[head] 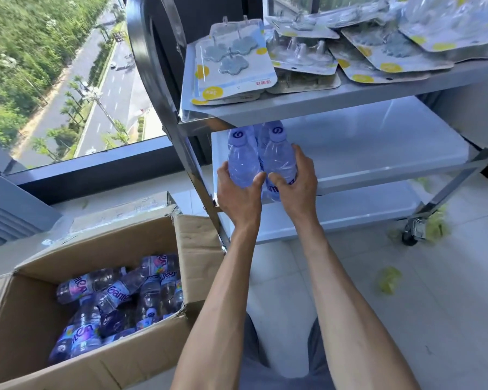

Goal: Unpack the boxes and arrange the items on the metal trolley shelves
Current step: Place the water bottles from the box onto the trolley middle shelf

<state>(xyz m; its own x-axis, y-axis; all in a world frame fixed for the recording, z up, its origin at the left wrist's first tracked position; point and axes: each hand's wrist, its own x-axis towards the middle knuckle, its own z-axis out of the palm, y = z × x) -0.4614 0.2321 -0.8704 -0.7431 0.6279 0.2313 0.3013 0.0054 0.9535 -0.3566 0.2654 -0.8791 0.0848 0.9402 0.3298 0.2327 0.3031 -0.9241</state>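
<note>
While both hands are up at the trolley's middle shelf (378,153), I've got one water bottle each: left hand (238,192) gripping the left bottle (241,161), right hand (296,187) gripping the right bottle (279,159). Fingers curled round the lower bodies, thumbs in front, almost touching each other. Both bottles sit at the shelf's front left corner, just under the top shelf (293,108); can't tell if the bases are down on it yet.

Risks, my call: caps are close under the top shelf lip, so lifting could knock them against it. The bottles are pressed side by side and thin-walled, so squeezing could make one slip, and letting go before the bases are flat would tip them off the front edge.

Long axes run roughly upright, caps pointing up and slightly away from me, bases toward my palms. More bottles lie jumbled in the cardboard box (34,319) at lower left. Blister packs (234,68) cover the top shelf.
</note>
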